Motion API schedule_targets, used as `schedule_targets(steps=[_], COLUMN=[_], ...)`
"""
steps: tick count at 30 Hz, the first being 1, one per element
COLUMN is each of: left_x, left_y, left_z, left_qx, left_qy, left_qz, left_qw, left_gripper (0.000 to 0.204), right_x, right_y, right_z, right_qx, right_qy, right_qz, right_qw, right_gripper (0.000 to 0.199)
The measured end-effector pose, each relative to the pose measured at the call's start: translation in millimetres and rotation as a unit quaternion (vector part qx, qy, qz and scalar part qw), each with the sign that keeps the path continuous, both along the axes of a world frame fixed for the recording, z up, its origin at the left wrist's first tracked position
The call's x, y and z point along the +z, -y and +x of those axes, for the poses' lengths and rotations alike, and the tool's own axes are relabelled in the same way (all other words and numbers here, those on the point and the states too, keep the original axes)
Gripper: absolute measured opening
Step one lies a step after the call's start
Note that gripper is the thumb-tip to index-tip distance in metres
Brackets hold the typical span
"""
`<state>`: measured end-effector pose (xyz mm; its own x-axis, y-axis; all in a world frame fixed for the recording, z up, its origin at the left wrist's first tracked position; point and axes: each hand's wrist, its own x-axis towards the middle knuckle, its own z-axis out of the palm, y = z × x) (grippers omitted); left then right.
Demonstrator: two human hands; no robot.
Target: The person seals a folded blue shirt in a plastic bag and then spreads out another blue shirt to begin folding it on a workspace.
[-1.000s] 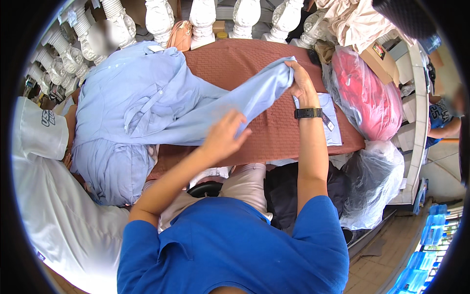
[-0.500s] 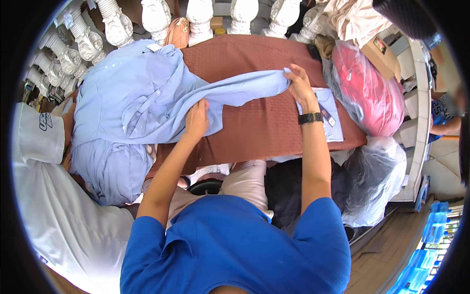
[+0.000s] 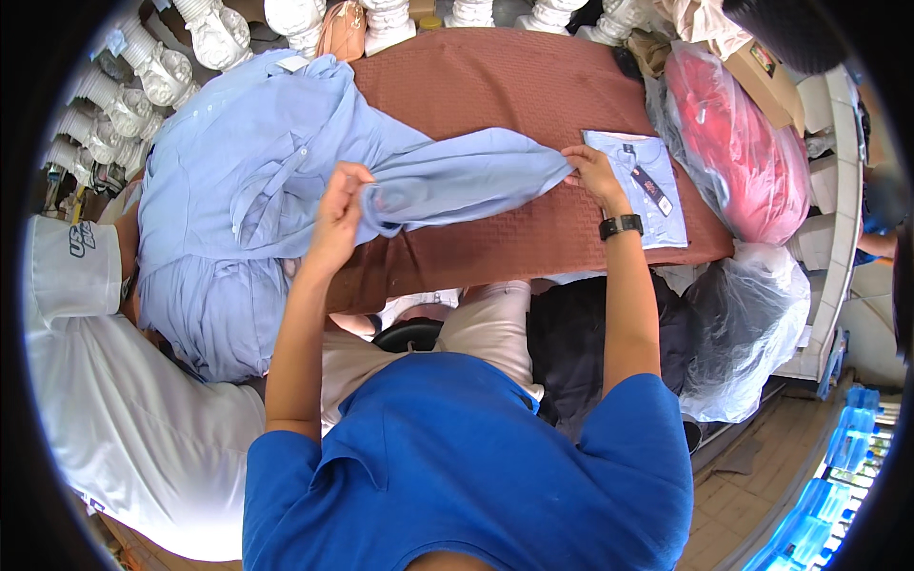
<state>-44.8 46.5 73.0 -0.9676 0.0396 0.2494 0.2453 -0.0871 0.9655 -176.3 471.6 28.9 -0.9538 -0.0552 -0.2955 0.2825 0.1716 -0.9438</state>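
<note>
A light-blue shirt (image 3: 466, 171) stretches between my hands over the table, its long part narrowing towards the right. My right hand (image 3: 592, 176), with a dark watch on the wrist, pinches that narrow end. Curled fingers of my left hand (image 3: 340, 214) hold the shirt's near-left edge, where an open, rolled end of cloth is smeared by motion. Left of it lies a large heap of light-blue shirts (image 3: 214, 162), buttons showing, which the held cloth overlaps. A neatly folded light-blue shirt (image 3: 652, 157) with a dark hang tag rests just right of my right hand.
Brown textured cloth (image 3: 495, 86) covers the table. White balusters (image 3: 214, 33) and a tan bag (image 3: 343, 33) line the far side. Red goods in clear plastic (image 3: 738, 143) and another plastic bundle (image 3: 743, 333) stand right. A person in white (image 3: 143, 409) sits close on my left.
My left hand has moved left and slightly up, bringing an open end of the shirt into view. My right hand has shifted slightly down and right. The folded shirt shows more fully.
</note>
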Motion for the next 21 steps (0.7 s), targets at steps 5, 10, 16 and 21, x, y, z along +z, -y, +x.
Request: schedule_targets(steps=[5, 10, 16, 21], left_x=[-34.9, -33.0, -11.8, -41.2], left_y=[54.7, 46.1, 32.3, 62.9], left_z=[19.7, 55.4, 64.8, 56.2], left_qx=[0.167, 0.153, 0.121, 0.127], left_qy=[0.089, 0.035, -0.004, 0.080], left_qz=[-0.339, -0.293, -0.405, -0.335], left_qw=[0.921, 0.943, 0.906, 0.930], left_gripper=[0.021, 0.032, 0.037, 0.027], right_x=[-4.3, -0.7, -2.0, -6.5], right_y=[-4.8, 0.5, 54.5, 77.3], right_z=[-0.1, 20.4, 51.8, 43.4], right_qx=[0.070, 0.114, 0.120, 0.148], right_qy=[0.035, -0.015, -0.264, -0.287], right_qz=[-0.102, 0.150, 0.186, 0.268], right_qw=[0.992, 0.982, 0.939, 0.908], right_gripper=[0.023, 0.030, 0.046, 0.030])
